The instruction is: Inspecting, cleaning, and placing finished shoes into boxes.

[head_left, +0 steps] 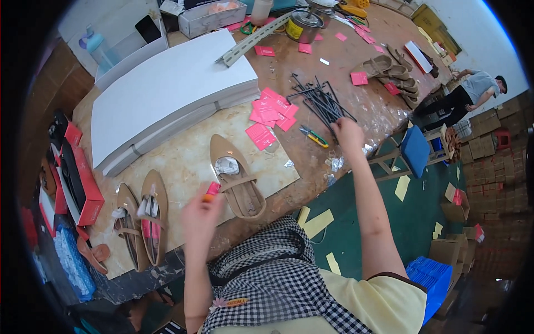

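Observation:
My right hand (349,134) reaches over the table with its fingers closed on the end of a thin black bent rod, at the near edge of a loose pile of such rods (317,100). My left hand (201,214) is blurred, its fingers curled beside a tan pointed flat shoe (238,195). A small pink and orange thing (212,190) shows at its fingertips; whether it is held or worn, I cannot tell. White paper stuffing fills that shoe's toe. Two more tan flats (153,222) with straps lie to the left.
A tall stack of white sheets (172,100) takes up the table's back left. Pink cards (267,114) and a yellow-green cutter (314,136) lie mid-table. Shoes (384,69) and a tin can (304,26) stand farther off. A blue stool (414,147) and another person (478,92) are at right.

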Motion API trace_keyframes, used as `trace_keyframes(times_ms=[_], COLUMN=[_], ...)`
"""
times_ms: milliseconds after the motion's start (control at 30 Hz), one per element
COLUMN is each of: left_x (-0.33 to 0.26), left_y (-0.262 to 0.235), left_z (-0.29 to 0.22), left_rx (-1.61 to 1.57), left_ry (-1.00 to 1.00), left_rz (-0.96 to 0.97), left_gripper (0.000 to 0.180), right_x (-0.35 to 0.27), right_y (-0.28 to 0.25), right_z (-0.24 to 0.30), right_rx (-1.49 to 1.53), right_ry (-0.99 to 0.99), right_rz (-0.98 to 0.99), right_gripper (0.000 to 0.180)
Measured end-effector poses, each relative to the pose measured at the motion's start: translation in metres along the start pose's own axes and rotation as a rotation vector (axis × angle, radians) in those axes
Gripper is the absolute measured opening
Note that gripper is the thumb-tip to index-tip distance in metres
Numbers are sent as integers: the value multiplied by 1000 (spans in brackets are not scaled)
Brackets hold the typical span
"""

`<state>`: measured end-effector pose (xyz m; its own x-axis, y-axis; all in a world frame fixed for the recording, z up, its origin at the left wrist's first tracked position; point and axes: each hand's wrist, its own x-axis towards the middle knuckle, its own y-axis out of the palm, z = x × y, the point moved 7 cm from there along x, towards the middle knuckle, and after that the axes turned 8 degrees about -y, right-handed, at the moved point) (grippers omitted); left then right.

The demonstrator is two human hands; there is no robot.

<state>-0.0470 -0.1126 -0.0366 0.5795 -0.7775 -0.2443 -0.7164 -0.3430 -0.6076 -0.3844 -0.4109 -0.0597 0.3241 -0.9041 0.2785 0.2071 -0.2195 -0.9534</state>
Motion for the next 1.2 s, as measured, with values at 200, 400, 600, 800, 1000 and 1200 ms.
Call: trace_keyframes(times_ms=[200,400,600,800,1000,1200], left_x=[37,-1,-13,-11,-11,2], left_y=[62,71,48,34,20,5], left_z=[34,31,26,33,33,63], left_rx=[-217,-1437,-1550,-1477,-1301,-1213], left_ry=[5,-467,-389,-232,-235,-123], left_rz=[106,540,614,607,330,97], left_gripper=[45,61,76,82,76,68], right_x=[6,-17,-32,-60,-64,-106], right_y=[-12,-12,-38,-120,-20,-83], right_z=[7,14,81,118,111,232], right_rx=[42,600,1446,906,678,979], right_ry=[-7,137,-4,-61,-197,-309], right_rz=[74,161,498,-6,-11,392], right_gripper=[22,25,52,17,12,26])
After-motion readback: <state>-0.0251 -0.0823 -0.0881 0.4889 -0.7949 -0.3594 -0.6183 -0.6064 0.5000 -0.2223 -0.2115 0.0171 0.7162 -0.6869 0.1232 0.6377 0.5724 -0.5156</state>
